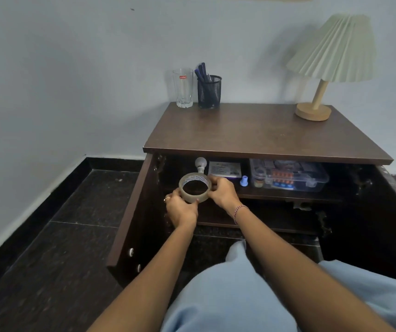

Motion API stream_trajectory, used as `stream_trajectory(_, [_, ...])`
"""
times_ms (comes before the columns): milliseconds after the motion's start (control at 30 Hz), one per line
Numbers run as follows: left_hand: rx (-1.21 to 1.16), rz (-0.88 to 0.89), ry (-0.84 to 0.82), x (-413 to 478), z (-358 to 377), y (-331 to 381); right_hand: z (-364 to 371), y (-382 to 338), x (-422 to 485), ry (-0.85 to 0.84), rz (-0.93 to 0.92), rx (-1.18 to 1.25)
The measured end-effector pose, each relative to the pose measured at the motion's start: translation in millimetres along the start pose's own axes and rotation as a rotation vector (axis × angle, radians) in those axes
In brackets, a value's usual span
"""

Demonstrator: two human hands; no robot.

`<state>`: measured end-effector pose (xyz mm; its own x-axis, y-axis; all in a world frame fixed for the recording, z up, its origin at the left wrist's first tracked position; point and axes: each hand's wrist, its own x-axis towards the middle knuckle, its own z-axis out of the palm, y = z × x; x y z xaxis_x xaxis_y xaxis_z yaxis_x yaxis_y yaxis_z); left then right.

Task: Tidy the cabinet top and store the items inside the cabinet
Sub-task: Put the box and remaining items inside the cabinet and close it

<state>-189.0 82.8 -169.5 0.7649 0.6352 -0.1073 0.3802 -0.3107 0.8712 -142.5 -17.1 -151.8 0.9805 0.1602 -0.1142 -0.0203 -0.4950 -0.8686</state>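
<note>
Head view: I hold the tape (194, 187) with both hands, left hand (180, 208) pinching at 7 o'clock, right hand (222, 190) at 3, before the open cabinet (264, 149). Storing step; next, onto the shelf (288, 195) beside the bulb (200, 163).

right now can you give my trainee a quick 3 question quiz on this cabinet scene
1. True or false: both hands hold the tape roll.
2. Which stands on the cabinet top? A) bulb B) lamp C) plastic box
3. Fill in: the glass stands beside the ____ holder.

Key:
1. True: the left hand and right hand grip it in front of the open shelf.
2. B, the lamp; the bulb and plastic box sit inside.
3. pen
</note>
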Motion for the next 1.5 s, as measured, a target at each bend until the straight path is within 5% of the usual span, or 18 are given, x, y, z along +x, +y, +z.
stream_trajectory(533, [0.05, -0.102, 0.097, 69, 56, -22, 50, 28, 64, -0.002, -0.114, 0.005])
stream_trajectory(800, [0.243, 0.197, 0.061, 53, 57, -36, 63, 40, 52, 0.06, -0.269, -0.207])
stream_trajectory(1033, [0.703, 0.531, -0.094, 47, 45, -60, 73, 79, 33, 0.034, -0.514, -0.785])
stream_trajectory(1500, [1.05, 0.456, -0.201, 78, 50, -36, 68, 56, 65, -0.048, -0.493, -0.972])
